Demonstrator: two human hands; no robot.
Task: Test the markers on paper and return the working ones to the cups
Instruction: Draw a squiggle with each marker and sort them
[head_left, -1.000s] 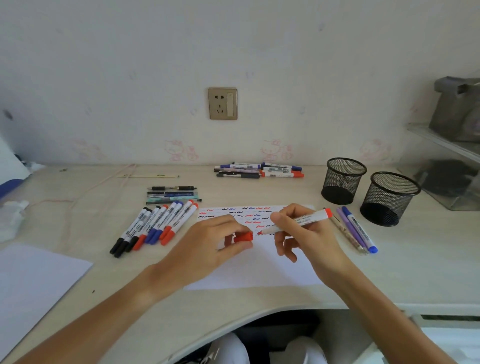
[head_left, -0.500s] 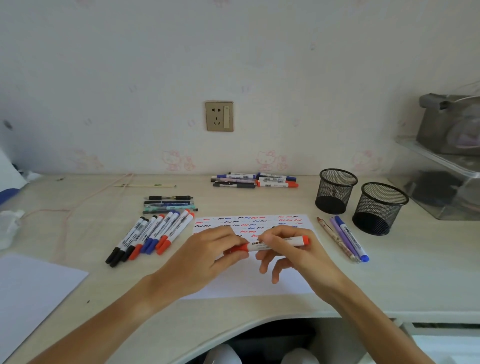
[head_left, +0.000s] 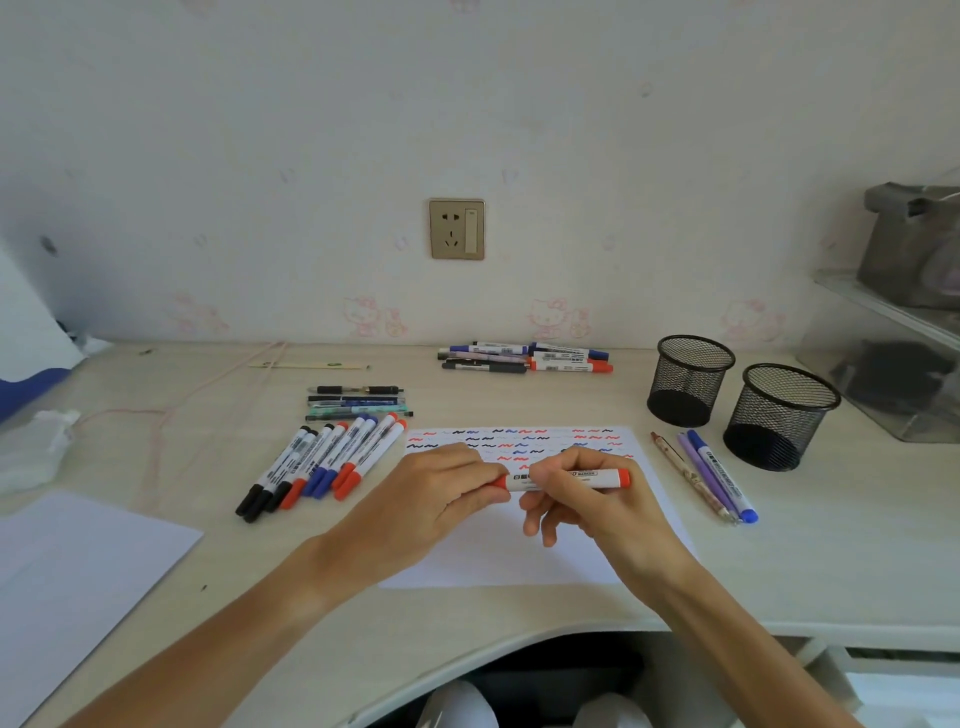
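Spare sheet (head_left: 78, 561): laid at the far left, apart from the work.
Row of markers (head_left: 322, 462): lined up left of the paper, likely awaiting or sorted after testing.
Left hand (head_left: 431, 499): fingers are curled round the red cap end, pinching it onto the marker.
Paper (head_left: 519, 566): kept under both hands, its top covered with squiggles.
Marker (head_left: 571, 479): held level above the paper, between the hands.
Right hand (head_left: 587, 499): the barrel is pinched by thumb and forefinger to steady it.
Cups (head_left: 691, 379): set at the right, seemingly empty.
Change: a second ago the cap was held apart from the tilted marker; now it is pushed on.
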